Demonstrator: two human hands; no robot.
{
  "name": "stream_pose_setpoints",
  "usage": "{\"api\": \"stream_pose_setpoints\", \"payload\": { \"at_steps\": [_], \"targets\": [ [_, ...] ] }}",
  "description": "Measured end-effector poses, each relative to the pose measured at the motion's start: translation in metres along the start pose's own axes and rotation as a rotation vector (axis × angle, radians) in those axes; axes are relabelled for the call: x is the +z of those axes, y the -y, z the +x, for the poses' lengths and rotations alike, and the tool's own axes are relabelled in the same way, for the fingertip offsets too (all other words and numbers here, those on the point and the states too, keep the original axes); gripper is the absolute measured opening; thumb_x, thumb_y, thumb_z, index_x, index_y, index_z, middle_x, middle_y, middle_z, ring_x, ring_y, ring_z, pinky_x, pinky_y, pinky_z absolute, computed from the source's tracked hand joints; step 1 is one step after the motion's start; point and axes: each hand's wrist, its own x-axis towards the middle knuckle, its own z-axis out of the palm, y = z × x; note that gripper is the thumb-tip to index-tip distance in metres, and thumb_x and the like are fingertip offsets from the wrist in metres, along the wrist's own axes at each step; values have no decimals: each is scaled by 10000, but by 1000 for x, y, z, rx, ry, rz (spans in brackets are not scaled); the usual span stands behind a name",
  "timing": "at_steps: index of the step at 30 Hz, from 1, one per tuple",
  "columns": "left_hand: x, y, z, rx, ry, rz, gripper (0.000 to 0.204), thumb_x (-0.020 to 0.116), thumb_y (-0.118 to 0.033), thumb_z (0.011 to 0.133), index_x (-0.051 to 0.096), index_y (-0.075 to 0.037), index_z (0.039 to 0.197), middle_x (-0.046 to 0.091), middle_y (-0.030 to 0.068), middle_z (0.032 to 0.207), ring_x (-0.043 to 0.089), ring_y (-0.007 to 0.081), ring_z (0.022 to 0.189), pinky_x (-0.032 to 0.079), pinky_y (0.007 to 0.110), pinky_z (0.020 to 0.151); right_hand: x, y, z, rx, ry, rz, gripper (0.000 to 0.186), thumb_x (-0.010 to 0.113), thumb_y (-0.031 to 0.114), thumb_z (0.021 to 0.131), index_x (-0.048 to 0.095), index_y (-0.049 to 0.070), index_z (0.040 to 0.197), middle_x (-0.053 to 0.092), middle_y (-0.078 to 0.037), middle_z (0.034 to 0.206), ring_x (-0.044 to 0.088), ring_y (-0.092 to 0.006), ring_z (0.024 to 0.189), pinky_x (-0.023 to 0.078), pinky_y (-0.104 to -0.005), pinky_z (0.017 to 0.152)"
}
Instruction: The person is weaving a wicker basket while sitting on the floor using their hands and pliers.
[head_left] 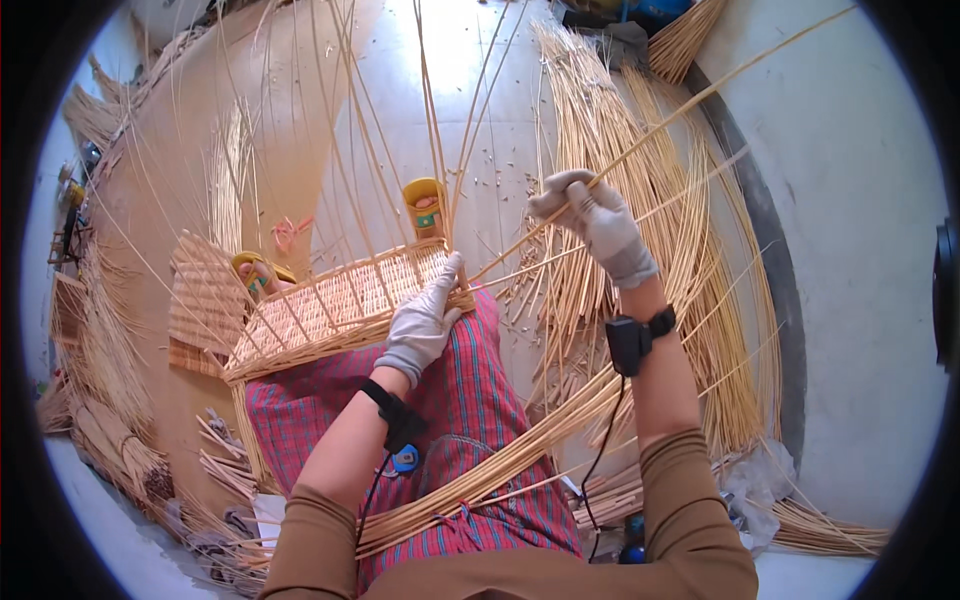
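Observation:
A half-woven wicker basket (330, 300) lies across my lap, with long upright stakes rising from its far side. My left hand (425, 322), in a pale glove, is closed on the basket's right corner, index finger along the edge. Raised to the right, my gloved right hand (595, 225) pinches a long cane strand (700, 95). That strand runs from the basket's corner up past my hand toward the upper right. A second, thinner strand (535, 265) leaves the same corner below it. The fingertips under the left hand are partly hidden.
A red checked cloth (480, 390) covers my lap, with a bundle of canes (500, 465) across it. Loose canes (590, 190) spread over the floor at right. Yellow sandals (425, 200) show beyond the basket. A woven panel (205, 295) lies left; a wall (850, 250) stands right.

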Motion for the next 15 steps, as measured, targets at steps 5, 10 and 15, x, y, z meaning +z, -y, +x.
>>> {"api": "stream_pose_setpoints", "payload": {
  "at_steps": [5,10,15],
  "targets": [
    [11,16,0,71,-80,112,832,732,-208,905,276,-120,1595,670,207,1263,645,421,1107,519,460,940,-70,-151,-3,134,-727,67,235,530,243,1057,645,38,1039,714,-118,813,708,-256,709,613,-411,730],
    [17,25,-1,139,-133,195,735,734,-173,891,396,-82,1536,675,223,1205,656,408,1057,517,467,909,-62,-191,-81,152,-824,404,266,466,224,1084,600,15,990,641,-72,715,690,-250,656,619,-415,716],
    [22,29,-5,229,-135,252,671,658,-130,915,407,-78,1535,682,192,1198,667,366,1047,509,443,913,41,-53,-137,33,-496,-185,185,574,197,1045,598,17,1082,665,-94,736,734,-236,711,623,-370,685]
  ]
}}
